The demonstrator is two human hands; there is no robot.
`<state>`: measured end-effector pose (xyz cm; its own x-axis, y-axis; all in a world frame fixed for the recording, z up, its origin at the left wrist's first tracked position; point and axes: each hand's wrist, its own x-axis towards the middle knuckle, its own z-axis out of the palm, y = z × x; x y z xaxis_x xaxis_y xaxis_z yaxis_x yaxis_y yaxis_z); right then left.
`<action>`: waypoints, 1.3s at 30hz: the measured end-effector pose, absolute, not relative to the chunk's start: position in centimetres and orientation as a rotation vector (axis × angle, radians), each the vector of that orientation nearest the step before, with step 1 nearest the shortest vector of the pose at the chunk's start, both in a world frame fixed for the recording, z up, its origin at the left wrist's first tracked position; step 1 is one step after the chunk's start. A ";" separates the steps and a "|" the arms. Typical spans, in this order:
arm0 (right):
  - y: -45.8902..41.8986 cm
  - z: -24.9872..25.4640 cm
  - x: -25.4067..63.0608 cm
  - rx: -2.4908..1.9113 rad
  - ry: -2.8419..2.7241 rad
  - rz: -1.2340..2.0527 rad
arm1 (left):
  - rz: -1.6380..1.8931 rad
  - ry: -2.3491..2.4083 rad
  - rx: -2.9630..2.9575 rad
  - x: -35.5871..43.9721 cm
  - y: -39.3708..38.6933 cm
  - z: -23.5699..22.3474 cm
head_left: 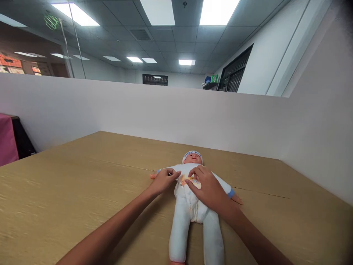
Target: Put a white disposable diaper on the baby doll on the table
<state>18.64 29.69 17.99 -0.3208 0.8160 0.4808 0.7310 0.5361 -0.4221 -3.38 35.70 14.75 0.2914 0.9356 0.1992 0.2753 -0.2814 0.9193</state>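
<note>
A baby doll (190, 217) in a white suit and a white cap lies on its back on the wooden table (68, 191), head away from me. My left hand (164, 180) rests on the doll's chest at its left side, fingers curled and pinching the white cloth. My right hand (208, 187) lies over the doll's belly and chest, fingertips pressed on the front of the suit near a small orange print. The doll's arms stick out to both sides, the right one with a blue cuff (231, 193).
A white partition wall (165, 117) runs behind the table and along its right side. A pink cloth (7, 140) over dark furniture stands at the far left. Ceiling lights and a dark window show above the partition.
</note>
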 end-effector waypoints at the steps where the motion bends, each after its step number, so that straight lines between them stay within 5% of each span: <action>1: 29.8 17.7 18.7 -1.258 -2.105 0.231 | 1.012 1.103 1.752 -2.7 35.8 14.8; 5: 30.7 16.8 18.5 -1.269 -2.109 0.414 | 0.959 1.068 1.776 -0.2 36.2 14.6; 29: 33.1 14.2 18.8 -1.257 -1.786 0.298 | 0.988 0.996 1.838 -2.0 37.0 11.0; 35: 27.8 16.4 18.8 -1.164 -1.754 0.229 | 1.238 1.254 1.898 -2.2 33.0 12.2; 39: 21.4 15.8 19.6 -1.067 -1.925 0.367 | 1.012 1.051 2.129 -3.2 26.8 14.9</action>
<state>19.59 21.39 15.77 -0.2449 0.7957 0.5540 0.5357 0.5873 -0.6067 -3.16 26.85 14.93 0.4101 0.8287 0.3809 0.4119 -0.5409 0.7333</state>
